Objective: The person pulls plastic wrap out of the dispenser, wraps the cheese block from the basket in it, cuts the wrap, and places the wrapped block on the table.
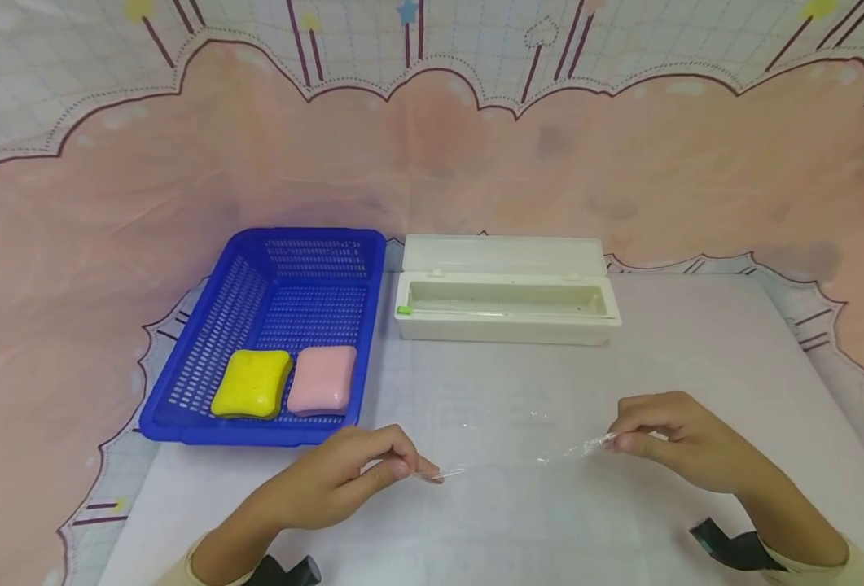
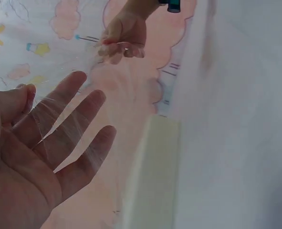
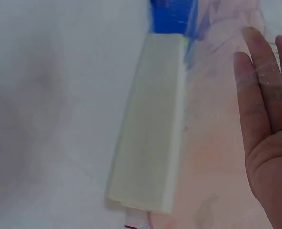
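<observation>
A thin clear sheet of cling film [image 1: 574, 452] stretches between the two hands, low over the white table. My left hand [image 1: 347, 476] pinches its left end between thumb and index finger; in the left wrist view the other fingers of that hand [image 2: 40, 152] spread behind the film. At the opposite end, my right hand [image 1: 684, 439] pinches a gathered edge with thumb and fingertips. In the right wrist view the fingers [image 3: 267, 81] extend along the film, and the thumb is out of frame. The film's middle is almost invisible against the table.
A long white box [image 1: 508, 330] stands behind the film, lid raised, a green piece [image 1: 404, 310] at its left end. Left of it, a blue basket [image 1: 256, 435] holds a yellow soap bar [image 1: 252, 382] and a pink soap bar [image 1: 323, 380]. Patterned cloth [image 1: 475, 179] rises behind.
</observation>
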`<state>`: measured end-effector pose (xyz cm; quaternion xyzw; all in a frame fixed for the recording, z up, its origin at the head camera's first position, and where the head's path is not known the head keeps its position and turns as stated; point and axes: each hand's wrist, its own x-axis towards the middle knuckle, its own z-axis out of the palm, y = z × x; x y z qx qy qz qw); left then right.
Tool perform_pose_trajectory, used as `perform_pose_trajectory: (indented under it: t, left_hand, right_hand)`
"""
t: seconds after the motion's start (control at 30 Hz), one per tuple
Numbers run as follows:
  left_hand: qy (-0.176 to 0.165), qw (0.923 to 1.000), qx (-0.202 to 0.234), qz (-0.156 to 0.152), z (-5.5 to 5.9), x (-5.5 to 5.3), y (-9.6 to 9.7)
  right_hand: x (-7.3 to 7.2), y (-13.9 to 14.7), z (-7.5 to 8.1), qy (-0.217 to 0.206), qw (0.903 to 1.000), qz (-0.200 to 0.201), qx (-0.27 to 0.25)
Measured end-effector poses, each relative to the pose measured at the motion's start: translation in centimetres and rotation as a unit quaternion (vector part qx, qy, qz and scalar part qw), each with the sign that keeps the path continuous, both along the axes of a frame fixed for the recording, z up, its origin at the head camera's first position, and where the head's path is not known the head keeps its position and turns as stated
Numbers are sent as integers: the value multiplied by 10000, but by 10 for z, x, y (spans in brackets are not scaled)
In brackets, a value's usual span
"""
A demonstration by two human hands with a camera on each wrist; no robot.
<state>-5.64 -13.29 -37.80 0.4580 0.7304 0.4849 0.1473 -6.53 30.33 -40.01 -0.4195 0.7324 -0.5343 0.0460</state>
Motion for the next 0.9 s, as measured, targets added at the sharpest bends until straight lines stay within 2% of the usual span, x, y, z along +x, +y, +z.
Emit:
perform_pose_trajectory:
  t: [0.1,0.27,0.4,0.57,0.63,0.73,0.83,0.9]
  left_hand:
    - [-175,9998,-92,-7,-16,3,-2]
    - [-4,9995,-319,-34,-36,4,-4]
    - [52,9985,-511,-169,-53,-1,-3]
    - [-270,9950,-929,-261,-75,-5,-1]
    - [-277,9933,-1107,-202,-83,-4,-1]
    - [-98,9912,-1321,-42,-92,-2,0]
    - [-75,9895,-1441,93,-96,1,1]
    - [-112,9894,-1448,74,-95,2,2]
  right_hand:
    - [3,-3,-10,-368,9988,205,231]
    - [10,-6,-19,-656,9947,103,788]
    - [7,-8,-31,-888,9908,88,1022]
    - [3,-11,-47,-1151,9874,95,1084]
    - [2,-12,-54,-1076,9884,166,1063]
    - [1,-11,-61,-972,9889,200,1105]
    - [1,-11,-66,-767,9898,186,1182]
    - [2,-10,-66,-639,9900,149,1250]
